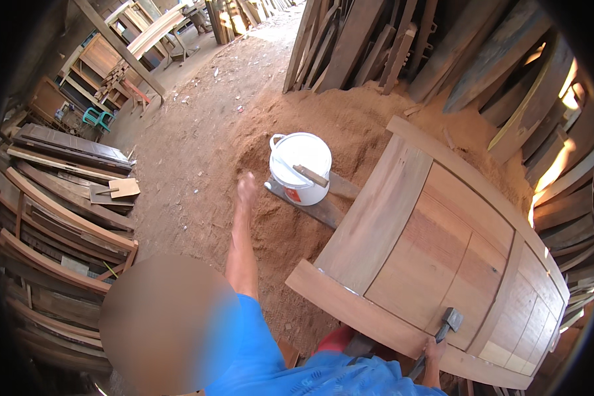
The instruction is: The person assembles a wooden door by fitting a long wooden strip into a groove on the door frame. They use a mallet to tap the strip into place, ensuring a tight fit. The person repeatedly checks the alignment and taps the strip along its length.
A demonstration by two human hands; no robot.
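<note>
My right hand [433, 353] is closed around the handle of a hammer [451, 319], its blocky grey head pointing up over the lower edge of a wooden panelled door [419, 244]. The door lies to my right, its frame and panels facing up. My left arm, in a blue sleeve, reaches forward. My left hand [246, 189] is over the ground left of a white bucket [303, 153], apart from it; its fingers are smeared. The bucket is covered, and a short brown piece of wood [311, 175] lies on its top. Beneath it is a board [323, 210].
Sawdust [350, 119] covers the ground around the bucket. Wooden planks [350, 49] lean at the far right. Stacked door frames [72, 218] line the left. A green plastic chair [98, 118] stands at the back left. A blurred round patch hides the lower left.
</note>
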